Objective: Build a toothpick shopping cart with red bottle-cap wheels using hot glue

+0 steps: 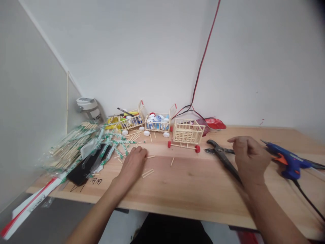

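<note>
My left hand [133,163] rests palm down on the table with its fingers forward, among short cut wooden sticks [148,173]; one stick lies at its right edge. Whether its fingertips touch a stick is hidden. Above the dark pliers [223,159] is my right hand [250,159], fingers curled in and index finger pointing left; what they hold, if anything, does not show. Left of it stands a small wooden-stick cart [188,131] on red wheels. A blue glue gun [289,159] lies to the right of my right hand.
Two filled stick carts [157,122] [130,121] with white wheels stand behind. Bagged sticks [76,142], a black phone [87,166] and a lidded container [90,110] are at left. A red-black cable [203,56] hangs down the wall near a red bag [215,123].
</note>
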### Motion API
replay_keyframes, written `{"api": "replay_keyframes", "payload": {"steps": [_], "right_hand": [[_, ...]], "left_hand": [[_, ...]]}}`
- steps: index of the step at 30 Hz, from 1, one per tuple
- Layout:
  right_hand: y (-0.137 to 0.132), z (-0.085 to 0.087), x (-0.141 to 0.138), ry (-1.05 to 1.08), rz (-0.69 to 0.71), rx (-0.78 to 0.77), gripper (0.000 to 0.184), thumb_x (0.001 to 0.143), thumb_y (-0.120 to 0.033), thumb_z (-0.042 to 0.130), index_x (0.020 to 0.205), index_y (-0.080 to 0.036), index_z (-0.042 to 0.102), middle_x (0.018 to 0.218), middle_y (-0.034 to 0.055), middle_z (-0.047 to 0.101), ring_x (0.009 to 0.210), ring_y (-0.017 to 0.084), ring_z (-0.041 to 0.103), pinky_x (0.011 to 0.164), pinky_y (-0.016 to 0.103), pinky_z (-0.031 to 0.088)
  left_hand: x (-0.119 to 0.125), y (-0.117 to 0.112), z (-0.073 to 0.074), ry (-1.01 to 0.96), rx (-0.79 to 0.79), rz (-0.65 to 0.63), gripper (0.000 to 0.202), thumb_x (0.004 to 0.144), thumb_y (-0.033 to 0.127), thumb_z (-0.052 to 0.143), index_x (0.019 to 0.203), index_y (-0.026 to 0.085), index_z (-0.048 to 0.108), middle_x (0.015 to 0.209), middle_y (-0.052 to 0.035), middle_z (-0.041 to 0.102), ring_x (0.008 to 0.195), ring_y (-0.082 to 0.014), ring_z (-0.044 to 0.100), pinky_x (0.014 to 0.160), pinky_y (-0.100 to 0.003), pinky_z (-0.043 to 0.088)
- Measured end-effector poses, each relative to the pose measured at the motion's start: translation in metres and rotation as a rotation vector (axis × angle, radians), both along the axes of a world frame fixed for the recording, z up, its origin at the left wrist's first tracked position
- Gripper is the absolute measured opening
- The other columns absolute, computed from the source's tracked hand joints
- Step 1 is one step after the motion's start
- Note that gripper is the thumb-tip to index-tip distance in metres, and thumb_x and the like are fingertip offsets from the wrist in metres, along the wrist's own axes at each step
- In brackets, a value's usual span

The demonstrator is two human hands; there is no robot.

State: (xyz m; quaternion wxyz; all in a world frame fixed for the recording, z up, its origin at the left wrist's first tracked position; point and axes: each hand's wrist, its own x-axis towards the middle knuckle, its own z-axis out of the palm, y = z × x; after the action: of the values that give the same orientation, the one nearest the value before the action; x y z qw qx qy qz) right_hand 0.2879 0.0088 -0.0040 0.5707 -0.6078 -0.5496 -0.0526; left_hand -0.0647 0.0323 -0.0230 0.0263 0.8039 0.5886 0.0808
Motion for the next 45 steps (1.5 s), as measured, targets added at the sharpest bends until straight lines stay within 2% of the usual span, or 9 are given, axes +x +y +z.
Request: {"api": "replay_keyframes", "payload": {"steps": [10, 18, 23, 29, 33, 36, 39, 42, 45], "right_hand": [[0.004, -0.002, 0.002, -0.028, -0.007, 0.001, 0.038, 0.096, -0.044, 0.04, 0.077, -0.02, 0.063, 0.063, 0.0007, 0.055, 0.054, 0.015, 0.044, 0.056, 0.03, 0.034], [-0.043, -0.021, -0.052, -0.135, 0.191, -0.152, 0.031, 0.095, -0.038, 0.041, 0.081, -0.022, 0.064, 0.081, 0.0048, 0.07, 0.076, 0.02, 0.063, 0.073, 0.03, 0.043], [-0.074, -0.041, -0.089, -0.202, 0.345, -0.281, 0.03, 0.097, -0.036, 0.04, 0.082, -0.023, 0.064, 0.082, 0.0032, 0.071, 0.077, 0.019, 0.065, 0.073, 0.028, 0.044], [-0.07, -0.048, -0.09, -0.224, 0.403, -0.382, 0.033, 0.096, -0.037, 0.041, 0.076, -0.023, 0.063, 0.074, 0.0015, 0.069, 0.071, 0.019, 0.063, 0.07, 0.028, 0.044], [-0.066, -0.048, -0.089, -0.192, 0.403, -0.406, 0.034, 0.096, -0.037, 0.04, 0.075, -0.022, 0.062, 0.072, 0.0012, 0.069, 0.071, 0.019, 0.064, 0.068, 0.028, 0.043], [-0.066, -0.048, -0.09, -0.167, 0.407, -0.408, 0.034, 0.096, -0.036, 0.039, 0.076, -0.022, 0.063, 0.074, 0.0009, 0.07, 0.073, 0.018, 0.064, 0.069, 0.027, 0.043], [-0.066, -0.048, -0.09, -0.149, 0.402, -0.41, 0.033, 0.096, -0.036, 0.04, 0.075, -0.023, 0.062, 0.074, 0.0009, 0.07, 0.072, 0.018, 0.064, 0.069, 0.027, 0.043], [-0.065, -0.049, -0.089, -0.137, 0.402, -0.419, 0.033, 0.095, -0.037, 0.041, 0.074, -0.023, 0.062, 0.075, 0.001, 0.071, 0.073, 0.019, 0.065, 0.068, 0.027, 0.044], [-0.064, -0.05, -0.088, -0.137, 0.41, -0.427, 0.034, 0.096, -0.039, 0.04, 0.076, -0.024, 0.063, 0.077, 0.0015, 0.071, 0.076, 0.02, 0.066, 0.071, 0.029, 0.044]], "left_hand": [[0.016, -0.011, 0.004, 0.14, 0.053, 0.046, 0.029, 0.088, -0.001, 0.035, 0.1, 0.011, 0.058, 0.106, -0.0158, 0.061, 0.099, -0.0266, 0.056, 0.087, -0.037, 0.042], [0.015, -0.019, -0.002, 0.056, 0.159, 0.1, 0.03, 0.088, -0.002, 0.034, 0.1, 0.01, 0.058, 0.106, -0.0158, 0.063, 0.101, -0.0268, 0.055, 0.089, -0.036, 0.041], [0.007, -0.013, -0.004, -0.072, 0.269, 0.178, 0.023, 0.095, 0.012, 0.035, 0.105, 0.015, 0.056, 0.097, -0.0128, 0.062, 0.096, -0.0263, 0.056, 0.081, -0.034, 0.042], [-0.007, -0.007, -0.003, -0.183, 0.337, 0.216, 0.023, 0.094, 0.014, 0.04, 0.107, 0.02, 0.058, 0.096, -0.0099, 0.064, 0.095, -0.0249, 0.057, 0.078, -0.032, 0.041], [-0.013, -0.004, -0.004, -0.191, 0.345, 0.23, 0.024, 0.092, 0.011, 0.04, 0.097, 0.018, 0.062, 0.093, -0.0111, 0.066, 0.093, -0.026, 0.057, 0.079, -0.034, 0.04], [-0.013, -0.006, 0.0, -0.185, 0.349, 0.21, 0.024, 0.089, 0.01, 0.042, 0.095, 0.016, 0.065, 0.098, -0.0139, 0.066, 0.099, -0.0288, 0.055, 0.086, -0.039, 0.04], [-0.001, -0.01, 0.008, -0.196, 0.363, 0.146, 0.027, 0.092, 0.014, 0.042, 0.107, 0.015, 0.065, 0.113, -0.0163, 0.063, 0.11, -0.0308, 0.052, 0.094, -0.044, 0.037], [0.026, -0.013, 0.012, -0.195, 0.297, -0.051, 0.025, 0.096, 0.022, 0.044, 0.107, 0.016, 0.065, 0.106, -0.0111, 0.066, 0.105, -0.0244, 0.056, 0.096, -0.038, 0.039], [0.06, -0.012, 0.009, -0.155, 0.187, -0.214, 0.019, 0.092, 0.029, 0.055, 0.091, 0.016, 0.068, 0.095, -0.0095, 0.068, 0.095, -0.0235, 0.058, 0.092, -0.036, 0.042]]}}
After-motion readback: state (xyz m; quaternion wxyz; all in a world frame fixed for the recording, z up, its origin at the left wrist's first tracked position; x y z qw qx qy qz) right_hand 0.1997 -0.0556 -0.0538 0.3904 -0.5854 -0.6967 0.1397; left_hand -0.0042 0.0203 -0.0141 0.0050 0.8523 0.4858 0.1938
